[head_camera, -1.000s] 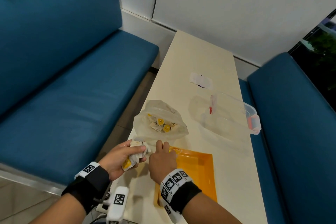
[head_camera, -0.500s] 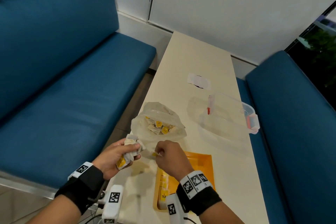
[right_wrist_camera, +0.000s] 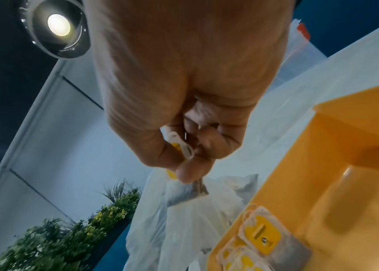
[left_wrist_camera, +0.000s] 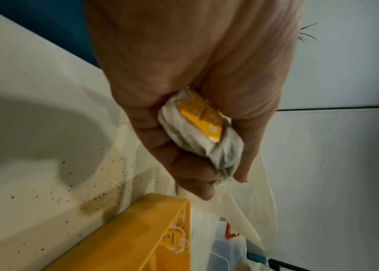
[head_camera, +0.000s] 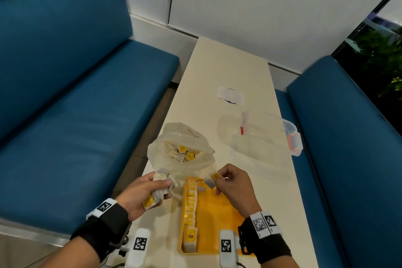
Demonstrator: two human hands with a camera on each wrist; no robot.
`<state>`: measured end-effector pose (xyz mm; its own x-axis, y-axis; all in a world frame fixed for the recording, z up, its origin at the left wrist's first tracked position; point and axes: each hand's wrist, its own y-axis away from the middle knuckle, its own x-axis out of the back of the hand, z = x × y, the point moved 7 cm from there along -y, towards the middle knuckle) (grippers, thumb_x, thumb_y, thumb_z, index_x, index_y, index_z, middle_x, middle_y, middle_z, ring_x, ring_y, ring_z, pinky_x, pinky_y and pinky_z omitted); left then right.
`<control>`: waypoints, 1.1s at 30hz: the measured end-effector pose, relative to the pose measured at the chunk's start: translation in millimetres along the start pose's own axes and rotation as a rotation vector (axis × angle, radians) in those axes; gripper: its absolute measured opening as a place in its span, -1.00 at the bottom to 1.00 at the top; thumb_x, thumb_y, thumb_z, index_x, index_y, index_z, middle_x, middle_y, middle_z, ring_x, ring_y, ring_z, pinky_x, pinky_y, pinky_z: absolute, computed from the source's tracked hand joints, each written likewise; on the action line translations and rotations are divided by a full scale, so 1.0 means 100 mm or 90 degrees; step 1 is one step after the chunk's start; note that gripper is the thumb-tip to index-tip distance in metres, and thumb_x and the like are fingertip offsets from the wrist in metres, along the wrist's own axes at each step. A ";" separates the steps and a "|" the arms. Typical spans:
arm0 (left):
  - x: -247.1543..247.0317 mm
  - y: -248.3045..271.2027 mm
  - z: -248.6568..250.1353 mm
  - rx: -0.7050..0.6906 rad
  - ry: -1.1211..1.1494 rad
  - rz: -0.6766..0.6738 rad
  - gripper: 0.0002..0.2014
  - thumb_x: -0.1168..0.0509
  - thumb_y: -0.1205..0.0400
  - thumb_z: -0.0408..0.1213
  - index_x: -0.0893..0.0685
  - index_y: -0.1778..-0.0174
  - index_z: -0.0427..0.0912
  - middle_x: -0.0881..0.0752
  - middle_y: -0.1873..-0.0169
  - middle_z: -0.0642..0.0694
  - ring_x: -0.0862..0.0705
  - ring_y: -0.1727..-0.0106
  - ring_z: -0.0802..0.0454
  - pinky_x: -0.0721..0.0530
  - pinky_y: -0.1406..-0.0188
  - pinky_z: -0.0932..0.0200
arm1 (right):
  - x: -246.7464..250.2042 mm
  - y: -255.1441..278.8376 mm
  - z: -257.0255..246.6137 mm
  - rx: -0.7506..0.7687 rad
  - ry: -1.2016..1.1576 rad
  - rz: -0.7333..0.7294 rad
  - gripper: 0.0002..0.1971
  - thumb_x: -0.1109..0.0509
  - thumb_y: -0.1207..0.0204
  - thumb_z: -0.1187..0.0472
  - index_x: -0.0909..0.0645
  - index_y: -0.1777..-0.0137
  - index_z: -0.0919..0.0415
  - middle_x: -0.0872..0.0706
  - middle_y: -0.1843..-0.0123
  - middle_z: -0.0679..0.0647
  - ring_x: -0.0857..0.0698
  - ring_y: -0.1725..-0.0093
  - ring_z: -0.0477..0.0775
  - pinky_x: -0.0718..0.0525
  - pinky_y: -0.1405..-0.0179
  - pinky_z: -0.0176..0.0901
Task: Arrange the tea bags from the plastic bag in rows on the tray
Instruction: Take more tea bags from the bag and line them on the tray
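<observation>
1. Right hand [head_camera: 235,183] pinches one tea bag [head_camera: 211,180] above the tray's far end.
2. Left hand [head_camera: 143,193] grips a bundle of tea bags [head_camera: 159,189].
3. Yellow tray [head_camera: 219,213] holds one row [head_camera: 191,209] along its left wall.
4. Plastic bag [head_camera: 181,150] lies open just beyond the tray.

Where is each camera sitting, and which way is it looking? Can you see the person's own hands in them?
Head: worn on the head, looks down at the table; both forearms, left hand and right hand show.
Left wrist: looks along the left hand at its bunch of tea bags.
Right wrist: looks along the right hand at its pinched tea bag.
Shared: all three show the yellow tray and the plastic bag.
</observation>
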<state>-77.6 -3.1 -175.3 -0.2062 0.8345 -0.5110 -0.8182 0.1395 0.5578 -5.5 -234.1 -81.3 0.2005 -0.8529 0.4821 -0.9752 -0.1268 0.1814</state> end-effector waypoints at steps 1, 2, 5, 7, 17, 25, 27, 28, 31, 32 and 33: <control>-0.02 -0.01 -0.01 0.000 -0.005 -0.002 -0.64 -0.46 -0.59 -0.39 -0.67 -0.32 -0.30 -0.82 0.04 -0.23 -0.79 0.19 -0.06 -0.65 0.50 0.22 | 0.01 0.00 0.04 -0.011 -0.022 -0.001 -0.93 -0.48 -0.48 0.39 -0.67 0.21 0.34 -0.73 0.47 0.24 -0.67 0.53 0.03 -0.60 0.49 -0.20; -0.05 -0.02 -0.02 -0.003 -0.012 -0.004 -0.66 -0.45 -0.61 -0.41 -0.67 -0.31 -0.31 -0.81 0.06 -0.23 -0.79 0.20 -0.06 -0.66 0.49 0.22 | 0.02 -0.01 0.09 -0.025 -0.045 -0.004 -0.95 -0.47 -0.49 0.42 -0.67 0.18 0.37 -0.72 0.48 0.28 -0.64 0.56 0.00 -0.55 0.52 -0.28; -0.14 -0.03 -0.01 -0.009 -0.020 -0.016 -0.69 -0.43 -0.62 -0.46 -0.68 -0.28 -0.35 -0.79 0.07 -0.26 -0.78 0.23 -0.06 -0.68 0.49 0.21 | -0.02 0.00 0.29 -0.065 -0.049 -0.040 -0.95 -0.45 -0.54 0.43 -0.67 0.10 0.45 -0.72 0.47 0.30 -0.62 0.58 -0.07 -0.51 0.54 -0.34; -0.19 -0.05 -0.01 -0.008 -0.037 -0.026 -0.68 -0.44 -0.60 -0.45 -0.69 -0.28 -0.34 -0.81 0.03 -0.30 -0.79 0.20 -0.08 -0.70 0.45 0.19 | -0.09 0.00 0.47 -0.099 -0.009 -0.075 -0.96 -0.43 -0.56 0.44 -0.65 0.07 0.45 -0.75 0.47 0.19 -0.68 0.54 -0.06 -0.54 0.55 -0.28; -0.47 -0.18 -0.02 -0.027 -0.118 -0.066 -0.65 -0.53 -0.54 -0.45 -0.69 -0.22 -0.43 -0.77 0.14 -0.33 -0.74 0.22 -0.12 -0.66 0.40 0.12 | -0.36 -0.13 0.82 -0.197 0.047 -0.080 -0.88 -0.42 -0.51 0.45 -0.67 0.12 0.22 -0.76 0.43 0.09 -0.65 0.58 -0.17 -0.53 0.58 -0.33; -0.49 -0.22 -0.03 -0.041 -0.151 -0.061 -0.70 -0.57 -0.49 -0.45 -0.74 -0.12 -0.35 -0.78 0.15 -0.30 -0.75 0.17 -0.16 -0.73 0.21 0.06 | -0.42 -0.14 1.00 -0.271 -0.027 0.008 -0.85 -0.39 -0.48 0.50 -0.71 0.14 0.26 -0.81 0.35 0.25 -0.69 0.49 0.03 -0.63 0.49 -0.20; -0.48 -0.24 -0.04 -0.040 -0.153 -0.057 -0.71 -0.55 -0.51 -0.47 -0.74 -0.14 -0.35 -0.79 0.13 -0.31 -0.77 0.17 -0.16 -0.74 0.22 0.06 | -0.44 -0.14 1.04 -0.287 -0.029 0.029 -0.86 -0.42 -0.47 0.47 -0.72 0.15 0.23 -0.83 0.33 0.25 -0.72 0.46 0.06 -0.65 0.47 -0.17; -0.48 -0.24 -0.04 -0.039 -0.154 -0.057 -0.70 -0.55 -0.51 -0.47 -0.74 -0.15 -0.36 -0.79 0.12 -0.31 -0.77 0.17 -0.16 -0.74 0.22 0.07 | -0.45 -0.14 1.05 -0.289 -0.030 0.040 -0.86 -0.44 -0.47 0.45 -0.73 0.16 0.20 -0.83 0.34 0.23 -0.74 0.43 0.09 -0.69 0.43 -0.13; -0.48 -0.26 -0.04 -0.035 -0.155 -0.057 -0.70 -0.55 -0.50 -0.48 -0.74 -0.15 -0.35 -0.81 0.12 -0.30 -0.78 0.19 -0.14 -0.74 0.21 0.06 | -0.48 -0.15 1.05 -0.278 -0.023 0.063 -0.86 -0.48 -0.47 0.38 -0.74 0.18 0.11 -0.84 0.36 0.16 -0.79 0.35 0.13 -0.80 0.24 0.07; -0.47 -0.26 -0.03 -0.035 -0.157 -0.055 -0.70 -0.55 -0.50 -0.49 -0.75 -0.15 -0.35 -0.81 0.12 -0.29 -0.79 0.18 -0.14 -0.75 0.20 0.05 | -0.49 -0.15 1.05 -0.274 -0.028 0.065 -0.86 -0.48 -0.49 0.38 -0.73 0.18 0.11 -0.84 0.35 0.16 -0.79 0.35 0.11 -0.80 0.23 0.06; -0.47 -0.26 -0.03 -0.036 -0.159 -0.055 -0.69 -0.56 -0.50 -0.48 -0.75 -0.15 -0.34 -0.81 0.11 -0.29 -0.79 0.17 -0.14 -0.75 0.17 0.04 | -0.51 -0.16 1.06 -0.273 -0.037 0.066 -0.86 -0.48 -0.51 0.38 -0.72 0.18 0.12 -0.84 0.34 0.17 -0.79 0.36 0.09 -0.80 0.25 0.01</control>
<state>-48.3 -47.2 -167.8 -0.0010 0.9276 -0.3735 -0.8567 0.1918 0.4788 -10.5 -242.6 -199.4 0.0858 -0.8784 0.4701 -0.8604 0.1726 0.4795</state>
